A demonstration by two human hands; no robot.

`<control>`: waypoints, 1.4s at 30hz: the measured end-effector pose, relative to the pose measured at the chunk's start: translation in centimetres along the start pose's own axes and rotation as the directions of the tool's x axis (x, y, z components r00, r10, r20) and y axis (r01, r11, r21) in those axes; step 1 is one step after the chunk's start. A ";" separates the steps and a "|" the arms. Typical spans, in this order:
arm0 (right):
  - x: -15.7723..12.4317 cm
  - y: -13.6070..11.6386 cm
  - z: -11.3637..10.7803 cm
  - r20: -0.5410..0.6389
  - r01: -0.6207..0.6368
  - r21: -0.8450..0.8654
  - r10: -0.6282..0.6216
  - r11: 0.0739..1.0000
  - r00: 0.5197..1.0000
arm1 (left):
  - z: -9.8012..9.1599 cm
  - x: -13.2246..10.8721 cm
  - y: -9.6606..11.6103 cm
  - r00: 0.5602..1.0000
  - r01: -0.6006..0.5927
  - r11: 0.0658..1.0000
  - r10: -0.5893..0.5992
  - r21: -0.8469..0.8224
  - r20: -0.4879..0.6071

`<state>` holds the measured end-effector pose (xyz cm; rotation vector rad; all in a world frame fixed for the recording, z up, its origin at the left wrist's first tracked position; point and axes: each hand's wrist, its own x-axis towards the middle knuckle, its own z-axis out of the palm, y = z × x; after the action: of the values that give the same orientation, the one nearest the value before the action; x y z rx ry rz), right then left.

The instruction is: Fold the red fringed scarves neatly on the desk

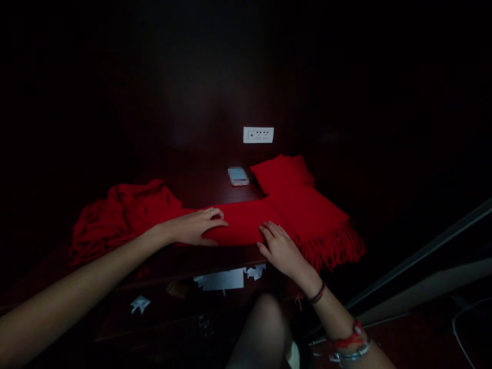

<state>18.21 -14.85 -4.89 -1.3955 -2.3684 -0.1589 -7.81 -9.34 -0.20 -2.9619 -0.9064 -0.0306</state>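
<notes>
Red scarf is lying along the front edge of the dark desk, its bunched end sitting toward the left edge, its fringed end hanging over the front right. The person's left hand is resting flat on its middle, fingers together, seemingly gripping nothing in this dim light. The right hand is pressing palm-down just beside it, fingers slightly apart. A phone and a folded red cloth are lying near the back edge.
</notes>
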 end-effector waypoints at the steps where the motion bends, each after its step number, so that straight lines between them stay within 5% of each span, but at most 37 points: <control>1: 0.2 -0.2 -0.3 -0.016 0.049 0.006 -0.049 0.999 0.999 | -0.2 -0.6 0.8 0.999 0.000 1.000 0.000 0.000 0.033; 4: 1.2 -0.9 -1.1 -0.019 0.212 0.019 -0.212 0.977 0.977 | 0.1 -1.7 1.5 0.995 0.039 0.998 -0.043 0.040 0.091; 8: 2.6 -2.5 -1.0 0.101 0.297 -0.007 -0.295 0.955 0.950 | 1.0 -1.4 0.2 0.999 0.043 0.998 -0.044 0.044 0.031; 14: 5.5 -3.4 -1.0 0.137 0.251 -0.079 -0.238 0.965 0.961 | -1.4 0.4 -1.3 0.982 0.136 0.990 -0.129 0.042 -0.135; 18: 8.5 -1.8 -3.0 0.142 0.126 -0.085 -0.113 0.988 0.983 | -2.8 0.0 -2.0 0.952 0.305 0.924 -0.290 0.233 -0.095; 24: 11.4 1.0 -4.7 0.077 0.045 -0.023 -0.043 0.999 0.996 | -3.9 -4.2 -6.7 0.809 0.553 0.754 -0.588 0.355 -0.010; 28: 12.2 1.6 -5.1 0.018 0.008 0.022 -0.008 1.000 1.000 | -7.0 -7.3 -9.7 0.686 0.696 0.611 -0.721 0.376 -0.099; 33: 12.9 1.5 -5.8 -0.121 -0.057 0.070 0.065 0.996 0.990 | -9.7 -8.1 -10.2 0.582 0.807 0.489 -0.754 0.332 -0.305; 38: 12.5 2.5 -5.2 -0.086 -0.135 0.017 0.136 0.991 0.987 | -9.9 -6.5 -10.9 0.719 0.687 0.673 -0.684 0.275 -0.120; 42: 12.0 3.5 -4.5 -0.112 -0.127 0.035 0.130 0.991 0.985 | -10.4 -6.0 -11.9 0.702 0.711 0.674 -0.668 0.200 -0.246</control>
<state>17.23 -4.57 3.50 -1.4806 -2.1734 -0.1653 -19.55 -3.33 10.44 -2.1463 -1.7800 -0.1389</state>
